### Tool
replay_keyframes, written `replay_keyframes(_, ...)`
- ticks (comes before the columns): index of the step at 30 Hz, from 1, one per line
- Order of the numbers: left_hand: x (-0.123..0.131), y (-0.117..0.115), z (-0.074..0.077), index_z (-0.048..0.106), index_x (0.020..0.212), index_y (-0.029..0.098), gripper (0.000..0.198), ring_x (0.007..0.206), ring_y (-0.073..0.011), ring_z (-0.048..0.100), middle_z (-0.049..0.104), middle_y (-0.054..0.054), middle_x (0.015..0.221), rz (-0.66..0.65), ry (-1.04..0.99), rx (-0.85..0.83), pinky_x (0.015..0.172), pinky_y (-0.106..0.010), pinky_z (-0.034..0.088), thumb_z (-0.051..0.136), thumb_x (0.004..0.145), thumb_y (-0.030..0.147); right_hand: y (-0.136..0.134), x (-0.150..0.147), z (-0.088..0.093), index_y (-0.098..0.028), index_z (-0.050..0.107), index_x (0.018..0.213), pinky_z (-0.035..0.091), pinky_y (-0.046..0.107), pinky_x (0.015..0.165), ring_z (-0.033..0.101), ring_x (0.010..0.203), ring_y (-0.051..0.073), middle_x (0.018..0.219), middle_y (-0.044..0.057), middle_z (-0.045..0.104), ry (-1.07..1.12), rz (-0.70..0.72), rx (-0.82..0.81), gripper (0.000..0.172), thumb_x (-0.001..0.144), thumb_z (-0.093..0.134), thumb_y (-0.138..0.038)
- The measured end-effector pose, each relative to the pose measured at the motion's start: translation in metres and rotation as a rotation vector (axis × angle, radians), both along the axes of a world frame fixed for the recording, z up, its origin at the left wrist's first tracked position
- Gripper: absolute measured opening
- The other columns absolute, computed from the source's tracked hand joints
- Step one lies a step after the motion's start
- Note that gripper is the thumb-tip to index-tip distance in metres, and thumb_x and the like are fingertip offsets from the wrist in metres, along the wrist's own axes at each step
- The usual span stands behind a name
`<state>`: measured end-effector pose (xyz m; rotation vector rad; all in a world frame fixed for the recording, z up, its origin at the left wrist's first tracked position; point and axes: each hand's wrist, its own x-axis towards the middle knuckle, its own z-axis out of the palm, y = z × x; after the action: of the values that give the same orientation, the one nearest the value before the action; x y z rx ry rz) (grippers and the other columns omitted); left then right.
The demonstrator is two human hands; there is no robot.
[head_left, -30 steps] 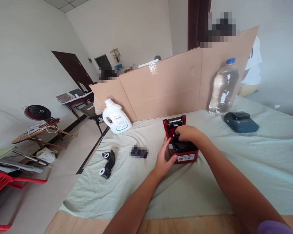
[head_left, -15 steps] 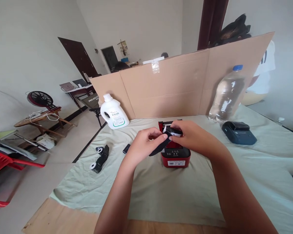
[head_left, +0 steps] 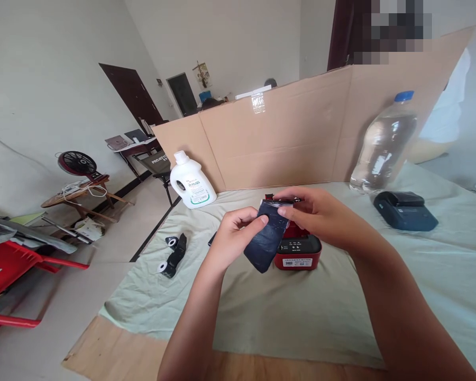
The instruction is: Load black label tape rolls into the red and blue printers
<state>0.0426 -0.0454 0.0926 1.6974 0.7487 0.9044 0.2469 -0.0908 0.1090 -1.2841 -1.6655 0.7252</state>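
Observation:
Both hands hold a roll of black ribbon [head_left: 264, 241] in front of the red label printer [head_left: 299, 262]. A wide, dark tail hangs down from it, and its upper end is partly covered by my fingers. My left hand [head_left: 238, 235] pinches the ribbon's left edge with the thumb on top. My right hand [head_left: 315, 211] grips the upper right end, its thumb on the ribbon and its fingers behind. Behind my hands, the printer's upper part is mostly hidden; its black button panel and front label show.
Two small black rolls with white cores [head_left: 167, 269] lie at the left on the green cloth [head_left: 293, 317]. A white jug [head_left: 192, 182] and a large water bottle [head_left: 384, 148] stand before a cardboard screen [head_left: 277, 143]. A dark portable printer [head_left: 405, 211] lies at the right.
The black ribbon has turned so its broad face shows, with the tail hanging lower. Both hands keep hold of it. The view has shifted slightly, moving the scene rightward.

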Motion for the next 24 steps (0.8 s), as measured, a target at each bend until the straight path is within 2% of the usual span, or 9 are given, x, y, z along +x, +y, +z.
replay_keyframes(3, 0.000, -0.001, 0.000, 0.060, 0.070, 0.015, 0.036, 0.055, -0.0066, 0.044, 0.052, 0.004, 0.062, 0.023, -0.044, -0.012, 0.052, -0.018, 0.032, 0.068, 0.084, 0.047, -0.003, 0.000, 0.003, -0.024, 0.069, 0.116, 0.059, 0.036, 0.062, 0.069, 0.071, 0.022, 0.082, 0.004, 0.072, 0.064, -0.017, -0.037, 0.032, 0.088, 0.061, -0.038)
replay_keyframes(8, -0.001, -0.004, 0.003, 0.061, 0.069, 0.015, 0.037, 0.055, -0.0066, 0.044, 0.053, 0.004, 0.062, 0.042, -0.073, -0.043, 0.053, -0.019, 0.032, 0.070, 0.082, 0.049, -0.010, -0.005, 0.009, -0.023, 0.067, 0.115, 0.061, 0.033, 0.064, 0.071, 0.078, 0.021, 0.099, 0.006, 0.072, 0.222, 0.011, -0.041, 0.032, 0.084, 0.067, -0.033)
replay_keyframes(14, -0.002, -0.011, 0.006, 0.064, 0.070, 0.015, 0.035, 0.057, -0.0076, 0.047, 0.058, 0.002, 0.064, 0.025, -0.088, -0.040, 0.054, -0.020, 0.034, 0.071, 0.082, 0.047, -0.013, -0.011, 0.011, -0.021, 0.066, 0.112, 0.058, 0.028, 0.055, 0.068, 0.065, 0.017, 0.089, 0.005, 0.071, 0.279, -0.082, 0.025, 0.032, 0.083, 0.069, -0.034)
replay_keyframes(18, -0.001, -0.013, 0.006, 0.066, 0.071, 0.015, 0.033, 0.061, -0.0091, 0.052, 0.063, 0.001, 0.068, -0.011, -0.114, -0.024, 0.058, -0.021, 0.039, 0.070, 0.084, 0.045, -0.014, -0.011, 0.011, -0.021, 0.066, 0.111, 0.056, 0.026, 0.050, 0.067, 0.063, 0.017, 0.083, 0.004, 0.071, 0.291, -0.090, 0.070, 0.030, 0.084, 0.069, -0.033)
replay_keyframes(24, 0.000, -0.013, 0.005, 0.069, 0.073, 0.015, 0.030, 0.065, -0.0101, 0.056, 0.067, -0.001, 0.073, -0.017, -0.135, -0.025, 0.061, -0.021, 0.042, 0.070, 0.084, 0.043, -0.013, -0.014, 0.009, -0.021, 0.065, 0.109, 0.056, 0.024, 0.050, 0.069, 0.064, 0.017, 0.086, 0.004, 0.072, 0.303, -0.093, 0.145, 0.026, 0.084, 0.069, -0.028)
